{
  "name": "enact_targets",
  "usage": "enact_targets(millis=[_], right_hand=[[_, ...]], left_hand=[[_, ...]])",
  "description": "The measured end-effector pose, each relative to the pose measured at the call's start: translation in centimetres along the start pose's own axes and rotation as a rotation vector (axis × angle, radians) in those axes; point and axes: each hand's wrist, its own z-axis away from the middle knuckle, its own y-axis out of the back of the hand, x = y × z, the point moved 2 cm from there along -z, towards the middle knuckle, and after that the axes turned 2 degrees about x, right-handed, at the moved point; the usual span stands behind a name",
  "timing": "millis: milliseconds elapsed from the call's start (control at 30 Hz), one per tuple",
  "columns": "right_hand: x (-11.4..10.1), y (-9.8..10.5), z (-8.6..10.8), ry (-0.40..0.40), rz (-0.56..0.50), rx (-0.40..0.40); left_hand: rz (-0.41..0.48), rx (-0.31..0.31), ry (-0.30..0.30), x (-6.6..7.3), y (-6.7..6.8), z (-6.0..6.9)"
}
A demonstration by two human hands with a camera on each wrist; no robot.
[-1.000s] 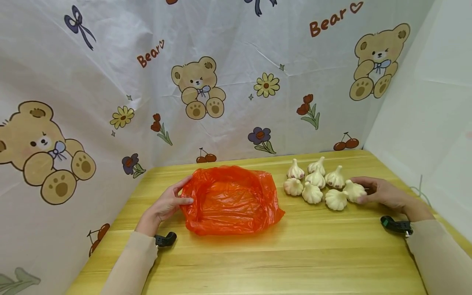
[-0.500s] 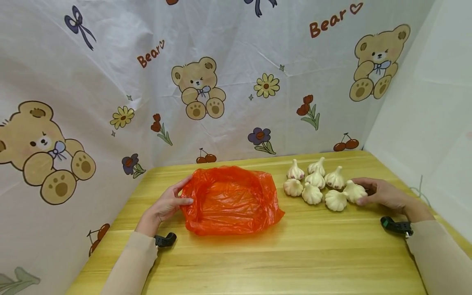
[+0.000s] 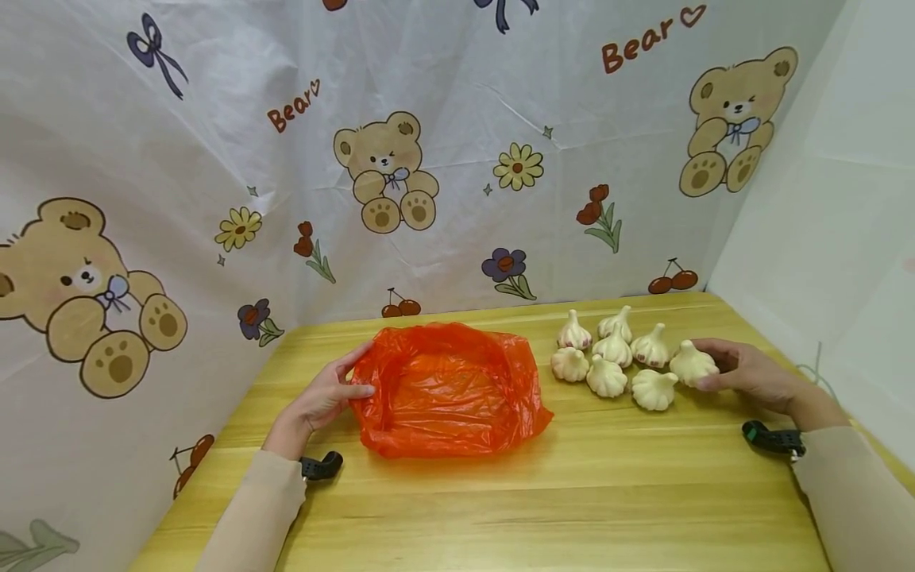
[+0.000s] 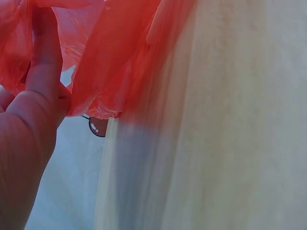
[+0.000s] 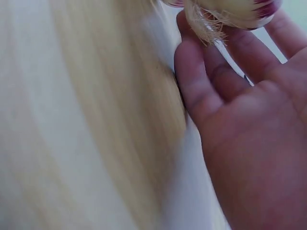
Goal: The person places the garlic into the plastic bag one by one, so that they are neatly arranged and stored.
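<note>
A red plastic bag (image 3: 443, 441) lies spread with its mouth wide on the wooden table. My left hand (image 3: 330, 395) pinches its left edge, thumb inside and fingers outside; in the left wrist view a finger of the left hand (image 4: 44, 72) shows against the thin red film. My right hand (image 3: 754, 377) grips a garlic bulb (image 3: 692, 364) at the right end of a group of bulbs. The right wrist view shows the roots of that bulb (image 5: 240, 12) above the right hand (image 5: 254, 120), with fingers and thumb about it.
Several other garlic bulbs (image 3: 613, 348) stand close together right of the bag, one (image 3: 654, 390) just beside the held bulb. A bear-print sheet (image 3: 443, 262) hangs behind the table (image 3: 500, 508). A white wall (image 3: 829, 238) borders the right side.
My right hand has risen slightly and shifted a little right with the garlic bulb, parting it from the bulb beside it. The left hand and the bag look unmoved.
</note>
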Motion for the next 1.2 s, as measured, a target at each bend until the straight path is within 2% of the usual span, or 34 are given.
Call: enact_targets(millis=[133, 267, 467, 700, 900, 1133, 1200], right_hand=[[-0.2, 0.0, 0.0, 0.01, -0.108, -0.026], [-0.7, 0.2, -0.1, 0.046, -0.137, -0.012], [-2.3, 0.4, -0.4, 0.033, -0.112, 0.003], [-4.8, 0.0, -1.3, 0.014, -0.018, 0.013], [-6.5, -0.8, -2.1, 0.039, -0.035, 0.013], [-8.0, -1.6, -3.0, 0.02, 0.002, -0.012], [-8.2, -2.0, -3.3, 0.04, -0.027, -0.022]], left_hand=[[0.006, -0.008, -0.002, 0.1, 0.0, -0.1], [0.013, -0.008, -0.003, 0.1, 0.0, 0.0], [0.013, -0.018, -0.002, 0.1, -0.1, 0.0], [0.026, -0.009, -0.001, 0.1, -0.1, 0.1], [0.018, -0.016, 0.002, -0.1, -0.1, 0.1], [0.021, -0.016, -0.004, 0.0, -0.1, 0.1], [0.023, -0.016, -0.005, 0.1, -0.1, 0.0]])
